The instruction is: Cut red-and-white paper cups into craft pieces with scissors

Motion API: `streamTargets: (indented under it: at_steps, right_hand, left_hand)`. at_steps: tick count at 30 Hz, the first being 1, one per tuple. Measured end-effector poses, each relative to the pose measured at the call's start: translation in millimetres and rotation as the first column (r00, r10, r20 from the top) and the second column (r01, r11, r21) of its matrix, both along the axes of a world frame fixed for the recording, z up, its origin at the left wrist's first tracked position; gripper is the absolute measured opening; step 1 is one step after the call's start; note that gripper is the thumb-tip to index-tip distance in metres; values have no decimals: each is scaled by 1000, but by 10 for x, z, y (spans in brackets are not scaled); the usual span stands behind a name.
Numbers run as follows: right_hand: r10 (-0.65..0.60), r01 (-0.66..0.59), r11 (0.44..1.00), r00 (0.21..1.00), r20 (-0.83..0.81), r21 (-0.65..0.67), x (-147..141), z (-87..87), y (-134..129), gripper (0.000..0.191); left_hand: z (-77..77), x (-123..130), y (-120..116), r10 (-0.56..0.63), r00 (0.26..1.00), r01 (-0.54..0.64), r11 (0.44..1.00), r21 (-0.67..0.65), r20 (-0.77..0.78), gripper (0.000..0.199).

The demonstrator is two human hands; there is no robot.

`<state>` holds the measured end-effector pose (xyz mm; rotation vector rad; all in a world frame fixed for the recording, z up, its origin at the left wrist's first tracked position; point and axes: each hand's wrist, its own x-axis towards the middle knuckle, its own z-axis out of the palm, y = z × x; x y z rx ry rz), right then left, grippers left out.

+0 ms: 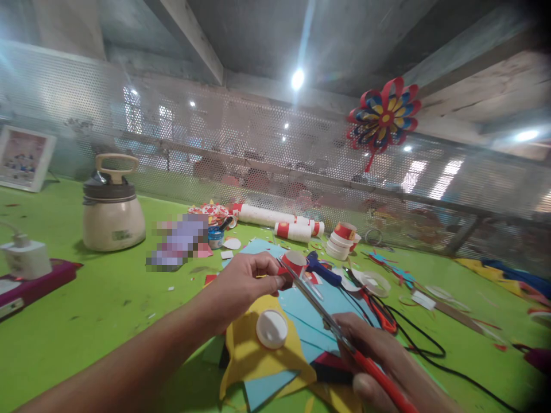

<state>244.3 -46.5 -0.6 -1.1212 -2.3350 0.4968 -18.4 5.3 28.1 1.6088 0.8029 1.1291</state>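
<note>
Pinched between the thumb and fingers of my left hand (247, 287) is a red and white paper cup piece (294, 262). My right hand (376, 355) is closed on long scissors with red handles (379, 376). Their blades reach up and left to the cup piece, and the tips are beside my left fingertips. Below my hands a white round disc (272, 328) lies on a yellow cut shape (245, 358). Light blue sheets (310, 321) lie under and behind it.
A blue glue gun (323, 271) with a black cable lies behind the scissors, near red-handled scissors (381, 312). Stacked paper cups (340, 244) and white cup tubes (275, 217) stand or lie farther back. A kettle (113, 212) and a power strip (47, 284) are left.
</note>
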Motion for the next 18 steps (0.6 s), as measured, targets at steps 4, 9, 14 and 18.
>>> streamTargets:
  at_steps: [4, 9, 14, 18]
  right_hand:
    - [-23, 23, 1000, 1000, -8, 14, -11, 2, -5, 49]
    - [-4, 3, 1000, 1000, -20, -16, -80, 48, -3, 52]
    - [-25, 25, 999, 1000, 17, -22, -83, 51, -13, 50]
    - [-38, 38, 998, 999, 13, -59, -81, 19, 0, 56]
  left_hand:
    - [-18, 2, 13, -2, 1000, 2, 1000, 10, 10, 19]
    - [-11, -5, 10, -19, 1000, 19, 1000, 6, 17, 17]
    - [8, 0, -8, -10, 1000, 11, 1000, -10, 13, 18]
    - [19, 8, -18, -15, 1000, 15, 1000, -27, 18, 18]
